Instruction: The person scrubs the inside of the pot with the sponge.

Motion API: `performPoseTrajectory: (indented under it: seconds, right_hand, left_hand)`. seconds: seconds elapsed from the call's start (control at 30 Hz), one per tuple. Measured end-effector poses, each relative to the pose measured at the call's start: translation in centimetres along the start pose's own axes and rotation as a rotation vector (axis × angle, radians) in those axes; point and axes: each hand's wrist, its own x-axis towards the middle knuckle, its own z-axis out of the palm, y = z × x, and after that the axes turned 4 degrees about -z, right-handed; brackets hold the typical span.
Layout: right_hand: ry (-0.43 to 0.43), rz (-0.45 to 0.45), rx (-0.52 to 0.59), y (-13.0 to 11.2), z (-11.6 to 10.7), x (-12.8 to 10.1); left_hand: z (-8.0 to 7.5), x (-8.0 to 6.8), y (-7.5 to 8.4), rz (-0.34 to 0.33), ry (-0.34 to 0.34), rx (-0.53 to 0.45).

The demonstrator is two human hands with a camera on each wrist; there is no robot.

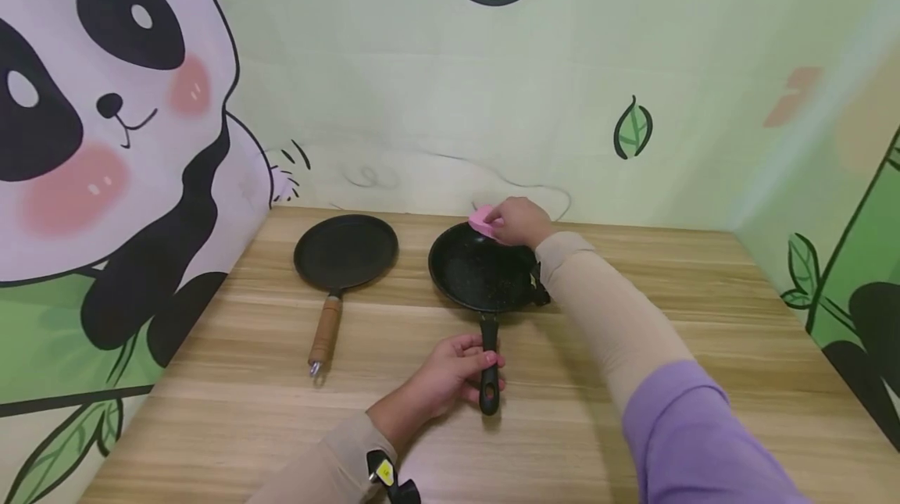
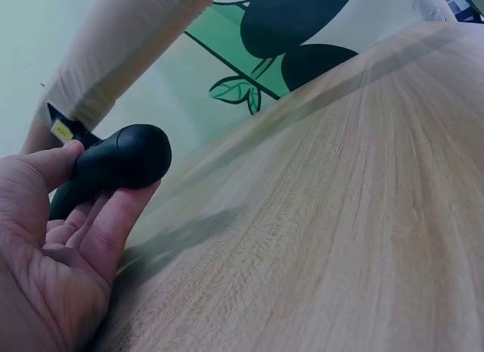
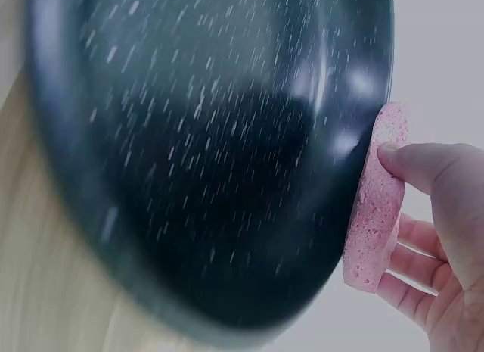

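1. The black speckled frying pan (image 1: 483, 269) stands on the wooden table (image 1: 633, 410), near the middle, with its black handle (image 1: 489, 367) pointing toward the person.
2. The left hand (image 1: 450, 371) has its fingers curled around this handle, close to the end with the hanging hole. I judge that this grip keeps the pan from sliding or turning while the other hand works on it.
3. The right hand (image 1: 516, 221) pinches a pink sponge (image 1: 482, 220) between thumb and fingers and presses it against the far rim of the pan. In the right wrist view the sponge (image 3: 376, 200) lies flat on the outer edge of the rim, so the contact is at the edge and not on the bottom.
4. Inside the pan I see only the dark coating with pale specks and some light marks near the right side. Whether these are dirt or reflections, I cannot tell. No food or water is visible.
5. To the left, well apart, lies a flat black griddle pan (image 1: 346, 252) with a wooden handle (image 1: 325, 336). Nothing lies on it.
6. Behind the table is a green wall with leaves and a painted panda (image 1: 105, 121) on the left.
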Motion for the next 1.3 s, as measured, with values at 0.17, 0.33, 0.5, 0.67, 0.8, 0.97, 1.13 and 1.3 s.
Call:
performPoseTrajectory:
  seconds: [0.17,0.33,0.5,0.67,0.8,0.97,1.13,1.3]
  right_hand:
    - [0.008,-0.014,-0.003,2.0,-0.3,-1.7]
    - [0.004,-0.007,0.015,3.6,-0.7,-3.4]
    - [-0.023,-0.007,0.016,4.5,-0.8,-5.3]
    - [-0.021,-0.06,0.026,5.0,-1.0,-7.6]
    - [0.007,-0.121,0.033,5.4,-0.6,-9.5]
    - [0.058,-0.172,0.046,5.2,0.0,-11.6]
    - [0.083,-0.205,0.053,4.4,0.6,-13.4]
    - [0.081,-0.246,0.052,2.9,0.9,-15.0]
  left_hand:
    - [0.0,0.0,0.0,-0.003,0.003,-0.004]
    - [0.1,0.0,0.1,-0.001,0.003,-0.012]
    - [0.1,0.0,0.1,-0.003,-0.001,-0.006]
    - [0.2,0.0,0.2,-0.009,0.009,-0.009]
    - [0.2,0.1,0.3,-0.011,0.001,-0.011]
    - [-0.1,0.2,0.2,-0.014,-0.012,-0.009]
    - [-0.2,0.5,0.0,-0.004,-0.028,-0.012]
    - [-0.1,0.5,-0.1,-0.007,-0.027,-0.019]
